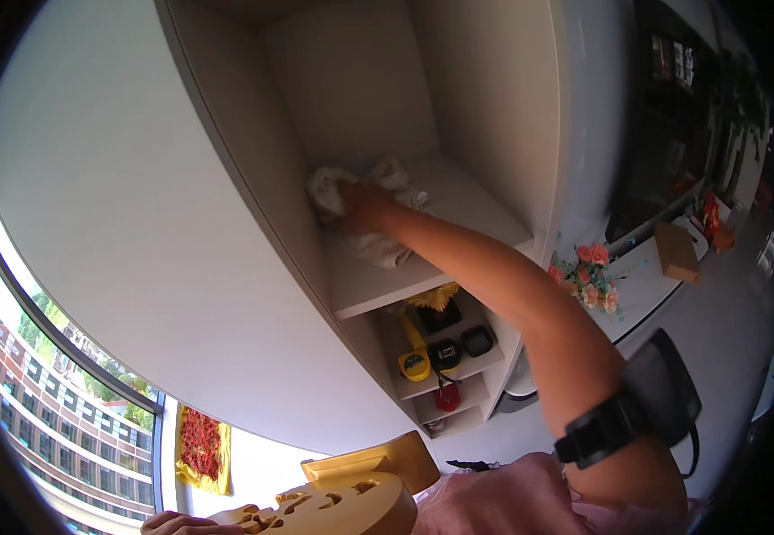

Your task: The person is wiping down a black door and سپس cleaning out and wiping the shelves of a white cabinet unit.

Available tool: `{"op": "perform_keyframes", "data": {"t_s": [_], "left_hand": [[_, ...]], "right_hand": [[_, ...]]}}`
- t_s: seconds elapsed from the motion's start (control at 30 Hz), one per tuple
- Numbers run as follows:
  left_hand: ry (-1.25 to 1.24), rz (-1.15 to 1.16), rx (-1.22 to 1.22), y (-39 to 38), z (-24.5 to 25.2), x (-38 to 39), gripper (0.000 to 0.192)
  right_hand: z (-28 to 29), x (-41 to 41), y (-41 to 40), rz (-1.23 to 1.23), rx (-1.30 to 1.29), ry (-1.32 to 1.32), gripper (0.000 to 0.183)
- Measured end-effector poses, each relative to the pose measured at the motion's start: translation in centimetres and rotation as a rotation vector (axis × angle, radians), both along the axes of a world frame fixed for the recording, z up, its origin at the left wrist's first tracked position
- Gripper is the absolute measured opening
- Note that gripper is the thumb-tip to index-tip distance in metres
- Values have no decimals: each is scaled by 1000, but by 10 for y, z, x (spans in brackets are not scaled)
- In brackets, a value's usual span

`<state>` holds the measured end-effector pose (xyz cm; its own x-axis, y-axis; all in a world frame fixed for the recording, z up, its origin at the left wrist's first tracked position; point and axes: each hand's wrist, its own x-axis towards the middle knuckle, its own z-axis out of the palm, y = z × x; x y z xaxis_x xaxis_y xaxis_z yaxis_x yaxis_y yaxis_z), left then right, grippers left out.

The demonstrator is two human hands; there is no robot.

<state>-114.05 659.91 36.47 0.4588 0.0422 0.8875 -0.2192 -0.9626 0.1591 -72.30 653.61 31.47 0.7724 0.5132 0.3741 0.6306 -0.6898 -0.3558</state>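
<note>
My right hand [368, 206] reaches deep into a cabinet compartment and grips a crumpled white cloth [390, 175]. The cloth lies bunched on the shelf board [474, 200], near the compartment's left wall. At the bottom of the view my left hand [189, 525] holds the edge of a gold ornament [353, 498] with carved hollows in its face and a flat gold base. The ornament is close to my body, and its lower part is cut off by the frame. Only the fingers of my left hand show.
A large white cabinet door [159, 221] stands open at left. Lower shelves hold a yellow tape measure [415, 364], black items and a gold fan-shaped ornament [437, 296]. Artificial flowers [591, 277] and a cardboard box [676, 252] sit on a white console beside a television [661, 120].
</note>
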Motion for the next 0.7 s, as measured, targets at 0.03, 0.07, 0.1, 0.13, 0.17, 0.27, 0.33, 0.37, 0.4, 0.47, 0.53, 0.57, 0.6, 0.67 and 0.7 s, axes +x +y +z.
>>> {"op": "perform_keyframes", "data": {"t_s": [0.03, 0.07, 0.1, 0.13, 0.17, 0.27, 0.33, 0.37, 0.4, 0.47, 0.53, 0.57, 0.6, 0.67, 0.7], "left_hand": [[0, 9, 1, 1, 0, 0, 31], [4, 17, 2, 1, -1, 0, 30], [15, 15, 2, 2, -2, -1, 30], [-17, 20, -43, 4, -3, -1, 30], [-57, 25, -89, 5, -5, 0, 29], [-84, 91, -67, 8, -4, 2, 30], [-91, 113, -45, 6, 0, 8, 33], [-91, 111, -40, 6, 0, 8, 33], [-91, 108, -40, 7, 0, 7, 33], [-96, 136, -22, 6, -2, 4, 31], [-76, 140, -27, 7, -4, 2, 30], [-58, 87, -31, 10, -4, -1, 29], [-30, 94, 6, 13, -4, -2, 34], [6, 107, 50, 9, 1, -7, 36], [51, 115, 86, 8, 2, -8, 39]], "right_hand": [[7, -20, -4, 94, -23, 17, 70], [12, -39, -14, 91, -24, 28, 70], [18, -59, -29, 169, -70, 46, 68], [21, -75, -43, 253, -113, 58, 67], [20, -91, -59, 335, -62, 25, 66], [26, -91, -86, 458, -47, 43, 64], [40, -78, -86, 335, -190, 233, 66], [52, -60, -75, 223, -294, 328, 68], [58, -39, -63, 111, -400, 419, 70], [59, 7, -62, 20, -362, 478, 72], [49, 48, -47, -37, -320, 525, 74], [46, 64, -55, -127, -213, 470, 75], [39, 82, -55, -191, -109, 424, 75], [30, 114, -54, -151, -55, 489, 76], [23, 129, -49, -116, -8, 561, 77]]}}
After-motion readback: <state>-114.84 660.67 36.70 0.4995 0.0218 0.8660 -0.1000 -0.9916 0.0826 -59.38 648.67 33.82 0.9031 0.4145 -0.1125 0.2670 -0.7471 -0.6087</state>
